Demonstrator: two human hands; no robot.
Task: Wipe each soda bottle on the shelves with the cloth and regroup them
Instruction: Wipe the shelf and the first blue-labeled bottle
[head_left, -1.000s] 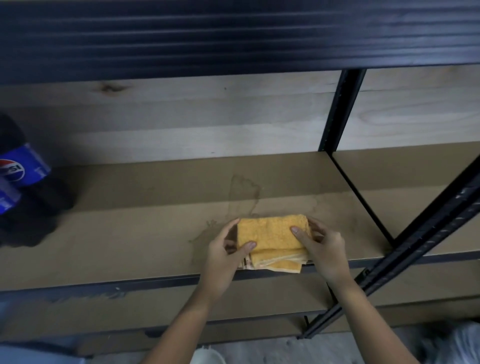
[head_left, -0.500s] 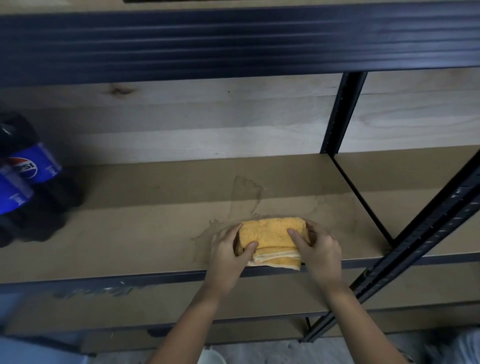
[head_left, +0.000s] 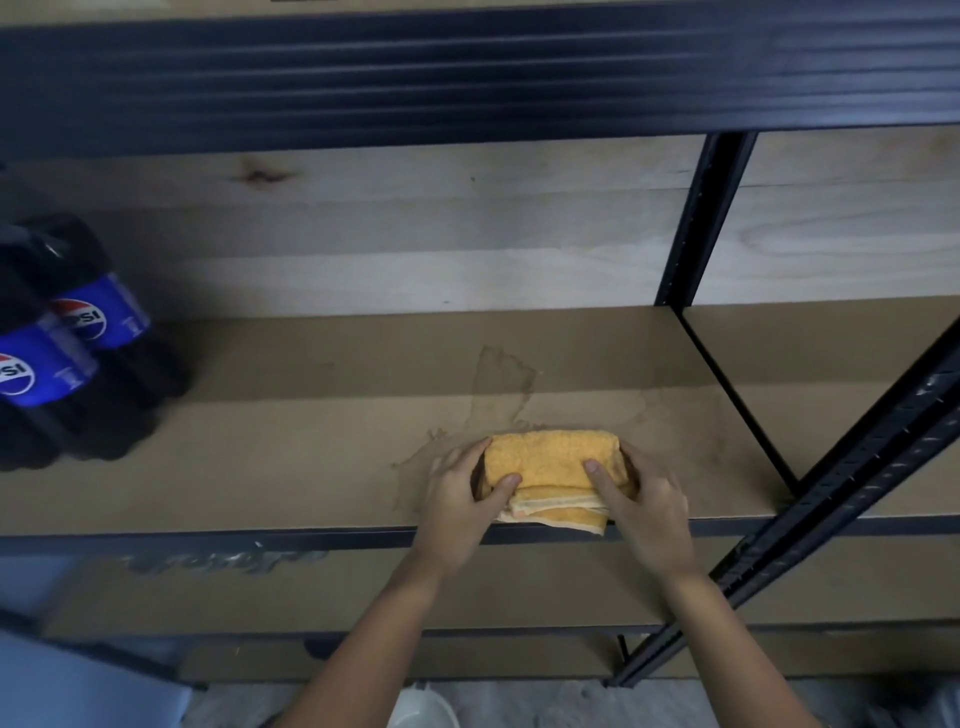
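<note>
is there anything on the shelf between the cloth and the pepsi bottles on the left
Nothing visible. Both hands, left hand and right hand, grip the folded yellow cloth at the shelf's front edge. From there to the Pepsi bottles only bare board and a faint stain show.

Single head view, looking forward and down. Close to the shelf board (head_left: 260, 467) front edge; both forearms enter from below.
</note>
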